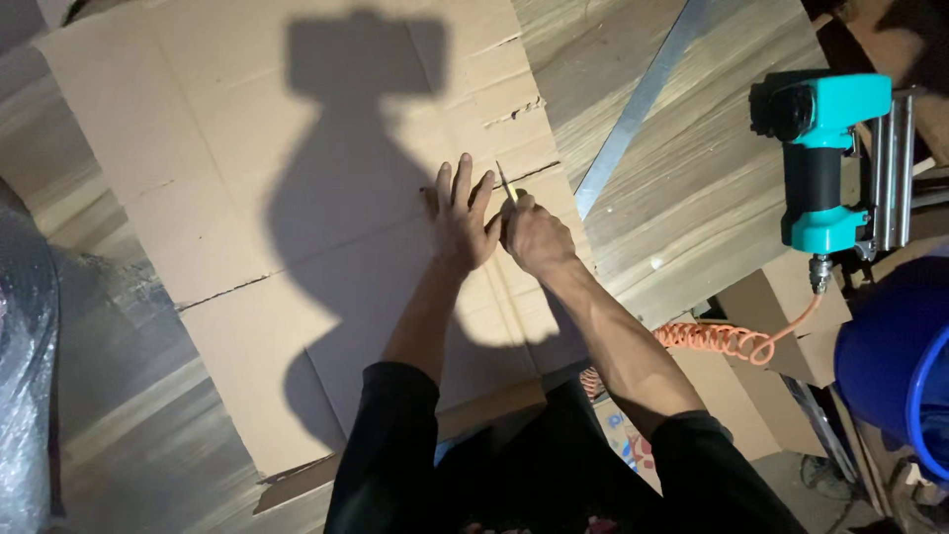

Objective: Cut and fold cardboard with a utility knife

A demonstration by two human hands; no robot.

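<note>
A large flattened cardboard sheet (257, 198) lies on a wooden worktop. My left hand (461, 220) presses flat on the cardboard near its right side, fingers spread. Right beside it, my right hand (535, 233) is closed around a thin utility knife (506, 182), whose blade points away from me along a crease in the cardboard. The two hands touch each other. My shadow falls across the middle of the sheet.
A long metal straightedge (638, 104) lies diagonally on the wood (692, 188) to the right. A teal pneumatic nail gun (825, 158) with an orange coiled hose (712, 338) sits at the right edge. A blue bucket (895, 361) stands lower right; bubble wrap (25, 366) at left.
</note>
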